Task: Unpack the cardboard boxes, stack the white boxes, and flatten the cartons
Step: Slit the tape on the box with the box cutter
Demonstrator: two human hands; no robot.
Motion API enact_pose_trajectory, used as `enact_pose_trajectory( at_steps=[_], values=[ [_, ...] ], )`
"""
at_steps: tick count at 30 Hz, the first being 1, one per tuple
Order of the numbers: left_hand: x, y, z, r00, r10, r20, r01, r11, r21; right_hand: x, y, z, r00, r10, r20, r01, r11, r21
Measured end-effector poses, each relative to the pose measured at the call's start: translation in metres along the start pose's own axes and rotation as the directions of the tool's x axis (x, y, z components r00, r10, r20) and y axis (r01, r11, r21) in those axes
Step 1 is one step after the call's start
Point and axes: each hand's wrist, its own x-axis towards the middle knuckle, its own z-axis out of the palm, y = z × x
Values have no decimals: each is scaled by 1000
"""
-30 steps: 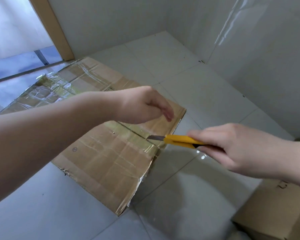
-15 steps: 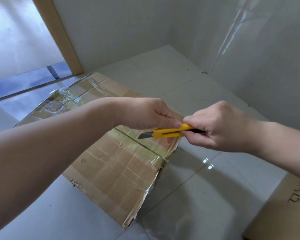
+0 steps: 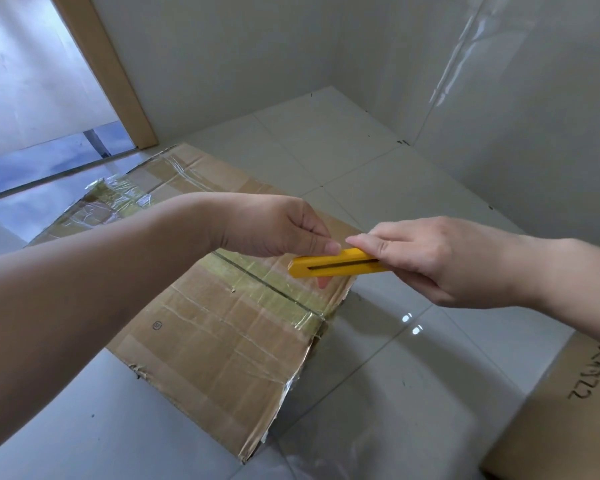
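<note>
While I'm looking down through the head cam, both hands are meeting over the near corner of a flattened carton that lies on the tile floor. My right hand has its fingers curled around the back end of a yellow box cutter, holding it roughly level and pointing left. My left hand pinches the cutter's front end, thumb tip on the top edge and a fingertip showing underneath. No blade sticks out of the front end as far as I can see, just the dark slot running along the yellow body.

Under the hands, the carton is pretty beat up: lots of clear and yellowish tape across it, a seam running diagonally through the taped strip, torn bits along its near edge. It stretches from the doorway side back toward a wooden door frame.

At the bottom right corner there's a second cardboard box, only partly in view, with dark handwriting on its top. It sits well apart from the flat carton, with shiny floor between them. Plain white walls meet in the corner behind everything.
</note>
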Motion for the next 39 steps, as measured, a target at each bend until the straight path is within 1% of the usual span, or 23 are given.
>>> enact_pose_trajectory(
  at_steps=[2,4,5,6,7,8,9,10,11,12,13,14,15,17,18,21,23,25,29,33,39],
  values=[
    [9,2,0,1000,-18,-22,18,1000,-1,-7,2,0,998,34,-49,-39,995,-89],
    [25,6,3,997,-43,-64,42,999,-17,-18,7,0,993,76,-87,-88,987,-138],
    [36,7,5,991,-63,-118,57,997,-49,-26,13,1,990,105,-94,-118,981,-152],
    [50,8,7,974,-94,-205,76,993,-94,-36,21,2,986,139,-98,-153,974,-165],
    [65,9,9,940,-129,-315,95,988,-121,-48,30,4,978,188,-92,-201,966,-161],
    [81,11,12,890,-156,-428,124,987,-101,-61,41,9,959,271,-81,-280,950,-138],
    [95,15,14,839,-174,-516,176,983,-45,-76,53,16,917,393,-71,-398,913,-90],
    [109,19,18,804,-181,-566,230,973,15,-90,66,25,839,542,-39,-543,838,-45],
    [123,21,24,796,-176,-580,261,963,66,-105,79,38,729,684,22,-684,729,-16],
    [138,23,33,810,-156,-565,268,956,121,-119,92,51,610,786,100,-789,615,-19],
    [153,24,43,837,-133,-531,264,948,178,-132,103,67,516,842,157,-851,524,-16],
    [169,24,55,864,-117,-490,259,937,233,-144,114,82,445,874,194,-891,455,-7],
    [185,25,67,886,-111,-450,257,926,278,-155,124,95,388,898,206,-919,395,9],
    [217,26,88,911,-114,-397,256,910,327,-173,141,119,287,929,232,-958,284,47],
    [231,27,97,916,-123,-381,259,908,329,-180,148,129,249,936,249,-969,242,56],
    [267,26,113,917,-174,-358,288,912,292,-198,171,151,175,950,259,-983,154,98],
    [283,24,119,919,-186,-348,290,916,276,-210,184,164,100,961,257,-987,63,150],
    [294,22,125,925,-181,-335,280,920,276,-223,193,178,32,967,253,-988,-7,152],
    [309,15,131,930,-179,-320,277,916,291,-242,196,201,-10,968,250,-992,-42,121],
    [319,7,138,926,-192,-325,288,916,280,-250,195,212,-36,973,230,-991,-63,114],
    [321,1,142,936,-186,-298,276,913,299,-254,193,222,-12,980,198,-1000,-13,3]
  ],
)
